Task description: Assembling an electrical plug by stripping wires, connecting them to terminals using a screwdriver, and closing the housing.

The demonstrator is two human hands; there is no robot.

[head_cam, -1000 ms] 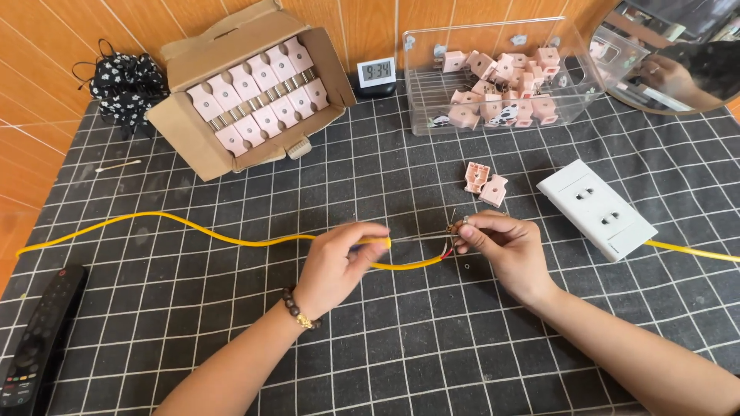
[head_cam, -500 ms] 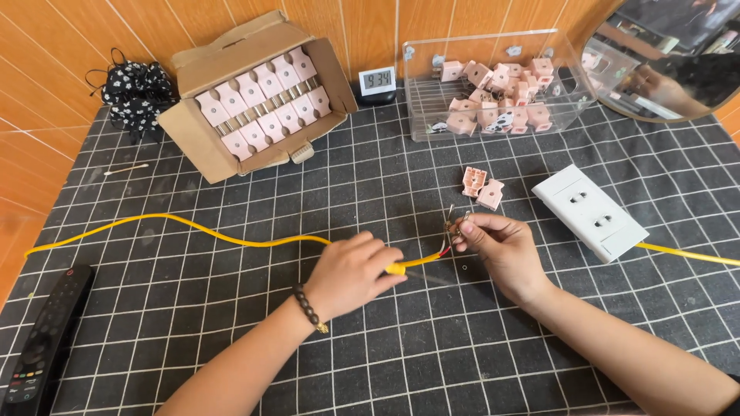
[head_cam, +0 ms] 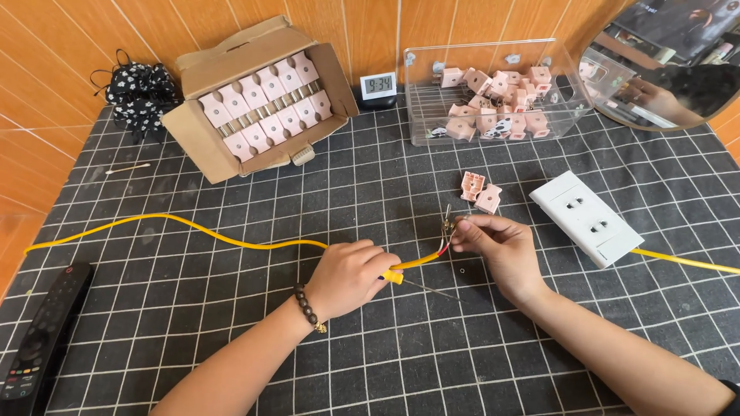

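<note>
Left hand: the left hand (head_cam: pixel 351 273) was curled shut around the yellow cable (head_cam: pixel 231 240), and it also gripped a small screwdriver (head_cam: pixel 412 283) with a yellow handle.
Right hand: the right hand (head_cam: pixel 493 245) pinched the bare wire ends (head_cam: pixel 447 228) of the cable between its thumb and fingers (a narrow pinch, not a full fist).
Where the cable was: it lay on the worktop (head_cam: pixel 385 362), running from the far left edge, across to the left hand, then up a little to the right hand.
Long axis: the cable ran mostly left to right; the short piece between the two hands tilted up toward the right.
Which way the wire ends lay: they were just to the right of the left hand and a bit farther from the person, right at the right hand's fingertips.
Screwdriver tip: the thin metal shaft pointed to the right and lay low on the worktop, below the wire ends and apart from them.
Nearer hand: the right hand was on the wire ends; the left hand was near but not touching them.
Close by: two pink plug parts (head_cam: pixel 479 191) sat just past the right hand, and a white socket block (head_cam: pixel 586 218) lay to its right (with its own yellow lead going off the edge).
Farther back: a cardboard box (head_cam: pixel 262 92) of pink parts and a clear bin (head_cam: pixel 493 92) stood well apart from both hands.
</note>
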